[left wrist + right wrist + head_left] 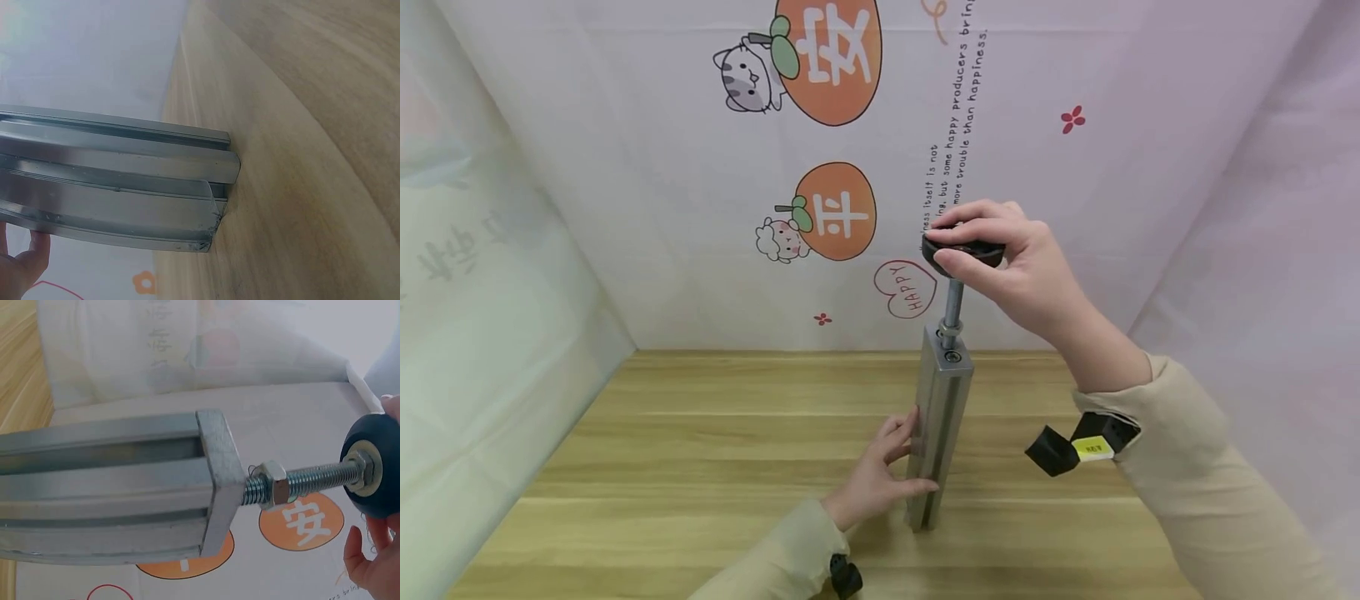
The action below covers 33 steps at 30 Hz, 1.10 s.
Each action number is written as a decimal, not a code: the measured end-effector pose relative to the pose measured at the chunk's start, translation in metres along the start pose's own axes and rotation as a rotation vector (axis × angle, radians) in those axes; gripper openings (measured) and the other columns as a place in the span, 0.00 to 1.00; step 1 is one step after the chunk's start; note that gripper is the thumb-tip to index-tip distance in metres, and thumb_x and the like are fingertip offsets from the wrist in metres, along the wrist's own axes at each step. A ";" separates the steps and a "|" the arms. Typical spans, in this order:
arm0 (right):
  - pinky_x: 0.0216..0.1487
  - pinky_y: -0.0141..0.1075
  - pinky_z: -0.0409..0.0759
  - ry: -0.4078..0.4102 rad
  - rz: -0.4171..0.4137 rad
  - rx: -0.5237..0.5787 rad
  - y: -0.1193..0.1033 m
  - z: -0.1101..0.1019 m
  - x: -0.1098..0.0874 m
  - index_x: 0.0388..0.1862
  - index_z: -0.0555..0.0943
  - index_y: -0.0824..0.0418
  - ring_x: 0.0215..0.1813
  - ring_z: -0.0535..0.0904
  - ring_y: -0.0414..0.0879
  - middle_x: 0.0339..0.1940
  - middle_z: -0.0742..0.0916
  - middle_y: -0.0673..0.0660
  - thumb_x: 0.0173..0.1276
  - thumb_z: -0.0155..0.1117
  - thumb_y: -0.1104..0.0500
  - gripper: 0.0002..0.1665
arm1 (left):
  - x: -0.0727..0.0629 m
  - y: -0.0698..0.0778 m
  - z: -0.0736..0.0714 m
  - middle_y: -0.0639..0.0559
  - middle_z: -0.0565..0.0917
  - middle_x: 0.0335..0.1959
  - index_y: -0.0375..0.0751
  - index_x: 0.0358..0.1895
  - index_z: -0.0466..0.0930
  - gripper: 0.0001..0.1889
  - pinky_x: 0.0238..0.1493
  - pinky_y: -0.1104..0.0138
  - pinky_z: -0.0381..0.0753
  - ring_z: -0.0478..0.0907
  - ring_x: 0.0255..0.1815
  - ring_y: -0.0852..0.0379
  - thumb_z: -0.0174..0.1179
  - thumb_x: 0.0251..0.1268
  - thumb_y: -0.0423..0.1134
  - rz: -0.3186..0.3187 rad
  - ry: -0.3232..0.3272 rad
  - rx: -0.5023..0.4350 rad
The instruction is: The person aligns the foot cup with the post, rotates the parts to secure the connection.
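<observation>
A grey metal profile (936,425) with long slots stands upright on the wooden table. My left hand (880,477) grips its lower part, thumb on one side and fingers on the other. From the profile's end plate (223,478) rises a threaded rod (322,478) with a hex nut (275,484) on it, close to the plate. At the rod's top sits a round black levelling foot (375,464). My right hand (1026,262) holds this foot by its rim, thumb in front and fingers behind. In the left wrist view the profile's lower end (219,169) meets the tabletop.
The wooden table (700,467) ends at a white printed cloth (1022,75) with orange fruit drawings and lettering. Pale cloth walls (490,250) stand on both sides. A black camera (1052,451) is strapped to my right wrist and another (846,576) to my left.
</observation>
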State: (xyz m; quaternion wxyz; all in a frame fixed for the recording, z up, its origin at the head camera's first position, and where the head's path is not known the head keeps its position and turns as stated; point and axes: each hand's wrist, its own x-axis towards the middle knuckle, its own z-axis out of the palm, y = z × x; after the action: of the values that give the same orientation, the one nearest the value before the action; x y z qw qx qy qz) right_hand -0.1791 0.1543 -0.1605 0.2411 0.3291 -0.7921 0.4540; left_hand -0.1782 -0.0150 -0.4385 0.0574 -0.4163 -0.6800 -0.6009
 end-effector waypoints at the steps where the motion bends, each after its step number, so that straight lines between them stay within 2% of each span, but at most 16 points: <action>1: 0.43 0.31 0.69 0.011 0.001 -0.021 -0.001 0.001 -0.001 0.42 0.86 0.65 0.47 0.67 0.41 0.42 0.82 0.32 0.60 0.65 0.66 0.11 | 0.000 0.000 0.000 0.40 0.64 0.57 0.55 0.75 0.41 0.53 0.60 0.53 0.73 0.61 0.61 0.64 0.68 0.51 0.27 0.003 -0.003 0.003; 4: 0.43 0.31 0.69 0.045 0.000 -0.078 -0.004 0.003 -0.002 0.41 0.87 0.63 0.46 0.66 0.39 0.42 0.83 0.37 0.59 0.67 0.64 0.10 | 0.000 -0.002 0.000 0.40 0.64 0.58 0.54 0.75 0.41 0.54 0.60 0.53 0.73 0.62 0.61 0.63 0.68 0.51 0.27 0.010 -0.004 0.010; 7: 0.42 0.31 0.68 0.065 -0.015 -0.123 -0.008 0.004 -0.002 0.41 0.87 0.61 0.45 0.65 0.39 0.43 0.85 0.48 0.58 0.68 0.64 0.11 | 0.000 -0.002 0.000 0.40 0.65 0.57 0.54 0.75 0.41 0.54 0.59 0.52 0.73 0.62 0.61 0.62 0.68 0.51 0.26 0.017 0.000 0.018; 9: 0.41 0.33 0.66 0.050 -0.049 -0.186 -0.009 0.002 -0.001 0.42 0.87 0.61 0.44 0.64 0.40 0.43 0.85 0.54 0.58 0.69 0.63 0.12 | 0.000 -0.002 0.000 0.40 0.65 0.57 0.55 0.75 0.41 0.55 0.59 0.53 0.73 0.62 0.61 0.63 0.68 0.50 0.26 0.014 0.003 0.020; 14: 0.41 0.39 0.60 -0.095 -0.094 -0.251 -0.012 -0.016 0.001 0.48 0.85 0.59 0.46 0.62 0.44 0.47 0.83 0.58 0.62 0.62 0.62 0.15 | 0.002 -0.001 0.000 0.40 0.65 0.56 0.54 0.75 0.41 0.55 0.59 0.54 0.74 0.63 0.60 0.62 0.69 0.49 0.26 0.026 0.000 0.023; 17: 0.44 0.41 0.60 -0.172 -0.061 -0.221 -0.011 -0.025 0.001 0.51 0.83 0.58 0.49 0.62 0.44 0.49 0.81 0.56 0.64 0.58 0.62 0.17 | 0.002 -0.001 0.000 0.40 0.65 0.56 0.54 0.75 0.41 0.55 0.59 0.54 0.74 0.62 0.60 0.62 0.69 0.49 0.26 0.027 -0.005 0.023; 20: 0.44 0.39 0.62 -0.191 -0.015 -0.226 -0.010 -0.027 0.000 0.53 0.82 0.55 0.49 0.64 0.43 0.48 0.79 0.54 0.65 0.60 0.59 0.17 | 0.002 -0.001 0.000 0.40 0.65 0.57 0.57 0.75 0.40 0.56 0.60 0.55 0.74 0.62 0.60 0.63 0.69 0.48 0.26 0.020 -0.003 0.017; 23: 0.42 0.34 0.64 -0.143 0.057 -0.232 -0.012 -0.024 -0.001 0.53 0.83 0.53 0.46 0.67 0.40 0.45 0.78 0.52 0.64 0.64 0.56 0.17 | 0.004 -0.001 0.000 0.39 0.64 0.57 0.56 0.75 0.40 0.56 0.59 0.54 0.74 0.63 0.60 0.62 0.69 0.49 0.26 0.043 -0.002 0.020; 27: 0.44 0.32 0.66 -0.045 0.105 -0.243 -0.013 -0.017 -0.001 0.48 0.85 0.55 0.44 0.69 0.40 0.42 0.79 0.53 0.60 0.69 0.55 0.16 | 0.005 -0.002 -0.001 0.38 0.64 0.58 0.54 0.75 0.39 0.55 0.59 0.54 0.75 0.64 0.59 0.61 0.68 0.49 0.26 0.067 0.001 0.020; 30: 0.45 0.31 0.66 0.010 0.106 -0.266 -0.014 -0.012 -0.002 0.45 0.86 0.56 0.44 0.69 0.39 0.40 0.79 0.52 0.57 0.71 0.54 0.17 | 0.004 -0.002 -0.001 0.38 0.64 0.58 0.55 0.75 0.39 0.55 0.59 0.54 0.74 0.64 0.59 0.62 0.68 0.50 0.26 0.054 0.000 0.012; 33: 0.41 0.30 0.67 0.067 0.103 -0.285 -0.014 -0.008 -0.004 0.42 0.87 0.57 0.41 0.69 0.39 0.35 0.77 0.51 0.54 0.74 0.53 0.17 | 0.002 -0.001 0.000 0.39 0.64 0.58 0.55 0.75 0.40 0.55 0.59 0.54 0.74 0.64 0.59 0.62 0.69 0.49 0.26 0.035 -0.005 0.012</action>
State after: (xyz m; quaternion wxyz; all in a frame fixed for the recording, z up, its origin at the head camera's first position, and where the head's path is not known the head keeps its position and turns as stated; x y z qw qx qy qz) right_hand -0.1654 0.1573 -0.1511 0.2877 0.2351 -0.8560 0.3595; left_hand -0.1805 -0.0138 -0.4381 0.0688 -0.4291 -0.6764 -0.5946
